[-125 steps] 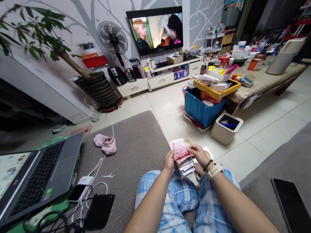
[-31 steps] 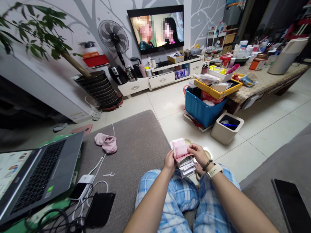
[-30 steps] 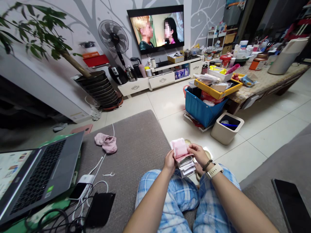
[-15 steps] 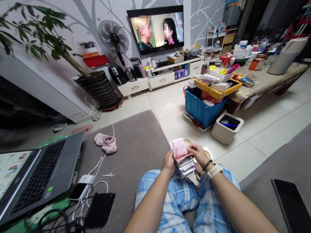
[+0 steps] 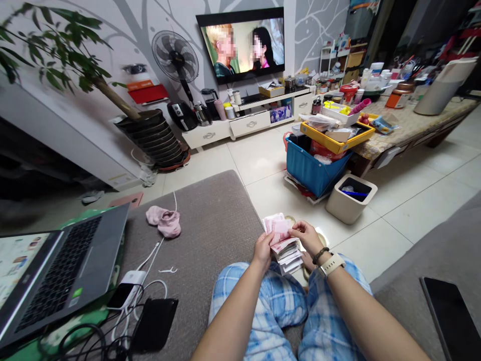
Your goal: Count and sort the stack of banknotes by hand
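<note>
Room light is moderate and fairly even. Diffuse glare marks the tiled floor; the television glows, its faces pixelated. Far left and upper right fall dark. Wide-angle distortion stretches the laptop. Print on the banknotes is soft.

Pink banknotes — folded, upper ends fanned, pale layered edges below, between both hands

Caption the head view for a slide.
Left hand and right hand hold pink banknotes; a laptop stands open at the left.
</note>
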Demonstrator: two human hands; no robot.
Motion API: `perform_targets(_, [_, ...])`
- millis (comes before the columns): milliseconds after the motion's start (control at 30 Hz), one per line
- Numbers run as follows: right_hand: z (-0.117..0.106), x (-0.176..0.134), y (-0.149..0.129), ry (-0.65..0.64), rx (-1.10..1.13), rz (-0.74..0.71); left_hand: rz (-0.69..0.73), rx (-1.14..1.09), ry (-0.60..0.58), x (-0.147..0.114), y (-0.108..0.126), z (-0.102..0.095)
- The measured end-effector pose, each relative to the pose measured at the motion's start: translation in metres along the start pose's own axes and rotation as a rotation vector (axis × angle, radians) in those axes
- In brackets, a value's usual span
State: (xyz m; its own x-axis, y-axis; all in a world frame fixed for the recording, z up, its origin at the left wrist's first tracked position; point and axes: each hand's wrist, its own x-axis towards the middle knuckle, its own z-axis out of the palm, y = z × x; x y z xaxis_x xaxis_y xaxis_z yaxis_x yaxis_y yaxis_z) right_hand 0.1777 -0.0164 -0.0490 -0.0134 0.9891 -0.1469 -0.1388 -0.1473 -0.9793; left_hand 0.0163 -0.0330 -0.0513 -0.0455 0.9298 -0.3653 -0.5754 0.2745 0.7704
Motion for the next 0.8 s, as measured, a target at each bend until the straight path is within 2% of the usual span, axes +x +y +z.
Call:
perform_targets(267, [0.001,-0.004,-0.004,-0.062,0.000,-0.010,-0.030,0.021,-0.035,-0.002,-0.001,0.001])
perform_targets(800, [0.000,-0.003,-0.001,-0.068,0.003,-0.016,0.050,-0.038,0.039,0.010,-0.010,-0.004])
